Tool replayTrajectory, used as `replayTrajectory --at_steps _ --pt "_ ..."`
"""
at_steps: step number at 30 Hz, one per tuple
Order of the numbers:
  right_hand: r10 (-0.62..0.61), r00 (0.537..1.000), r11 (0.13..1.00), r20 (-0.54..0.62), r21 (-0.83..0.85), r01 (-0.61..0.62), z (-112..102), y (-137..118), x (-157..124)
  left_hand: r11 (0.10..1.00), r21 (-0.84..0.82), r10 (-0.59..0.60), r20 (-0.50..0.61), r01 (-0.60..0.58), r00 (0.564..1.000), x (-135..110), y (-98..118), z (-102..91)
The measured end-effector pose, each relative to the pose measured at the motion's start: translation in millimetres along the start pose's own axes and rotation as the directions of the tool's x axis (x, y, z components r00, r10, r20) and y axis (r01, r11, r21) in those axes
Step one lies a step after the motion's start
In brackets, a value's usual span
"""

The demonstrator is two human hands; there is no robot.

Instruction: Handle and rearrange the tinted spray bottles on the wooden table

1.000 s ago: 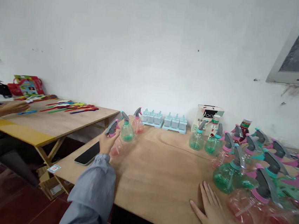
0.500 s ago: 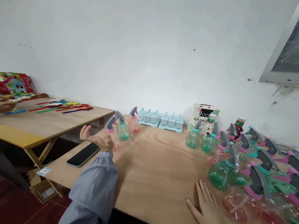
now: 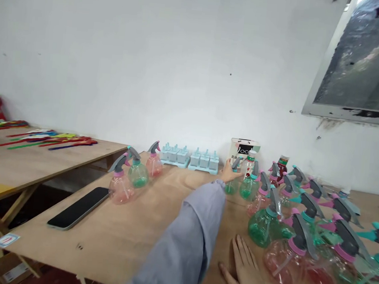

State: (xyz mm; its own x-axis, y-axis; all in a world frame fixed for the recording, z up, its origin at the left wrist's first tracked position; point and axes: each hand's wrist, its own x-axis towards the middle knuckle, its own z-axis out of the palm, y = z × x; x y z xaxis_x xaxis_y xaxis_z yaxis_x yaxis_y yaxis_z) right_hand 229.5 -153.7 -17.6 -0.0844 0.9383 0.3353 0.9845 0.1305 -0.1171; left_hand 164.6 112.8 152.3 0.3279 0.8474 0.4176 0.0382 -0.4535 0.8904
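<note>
My left hand (image 3: 229, 172) reaches across the wooden table (image 3: 154, 228) on a grey-sleeved arm. Its fingers close round the neck of a green spray bottle (image 3: 231, 187) at the left end of a far group. My right hand (image 3: 246, 277) lies flat and open on the table near the front edge, beside a pink spray bottle (image 3: 281, 264). At the far left, apart from both hands, stand three bottles in a row: pink (image 3: 120, 185), green (image 3: 138, 172) and pink (image 3: 154, 163).
Several more green and pink spray bottles (image 3: 322, 226) crowd the right side. A black phone (image 3: 77, 207) lies at the left front. Two pale blue moulds (image 3: 190, 157) and a white box (image 3: 242, 149) stand by the wall. A second table (image 3: 23, 161) with coloured sticks stands left.
My left hand let go of the pink bottle at the left, then swung right to the green bottle in the far group. The view turned right. My right hand stayed flat.
</note>
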Motion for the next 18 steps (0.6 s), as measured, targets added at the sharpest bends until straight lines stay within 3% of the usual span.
replayTrajectory --at_steps 4,7,12,15,18 --pt "-0.007 1.0 1.0 0.027 0.014 0.006 -2 -1 0 0.996 0.008 -0.083 -0.101 0.085 0.991 -6 -9 18.1" --pt "-0.004 1.0 1.0 -0.005 0.019 0.004 -1 -1 0 0.998 0.006 -0.064 -0.06 0.064 0.996 -31 -11 6.8" --pt "-0.022 0.998 1.0 -0.051 0.009 0.022 4 1 -1 0.986 -0.165 0.045 0.129 -0.023 0.991 -106 -10 -58.8" --pt "-0.034 0.997 0.999 -0.073 -0.002 0.034 9 4 -1 0.96 -0.28 -0.005 0.052 0.019 0.999 -155 -7 -105.2" --pt "-0.038 0.994 0.999 -0.105 -0.008 0.038 15 9 -1 0.849 -0.526 -0.065 -0.005 0.053 0.998 -190 -2 -136.3"
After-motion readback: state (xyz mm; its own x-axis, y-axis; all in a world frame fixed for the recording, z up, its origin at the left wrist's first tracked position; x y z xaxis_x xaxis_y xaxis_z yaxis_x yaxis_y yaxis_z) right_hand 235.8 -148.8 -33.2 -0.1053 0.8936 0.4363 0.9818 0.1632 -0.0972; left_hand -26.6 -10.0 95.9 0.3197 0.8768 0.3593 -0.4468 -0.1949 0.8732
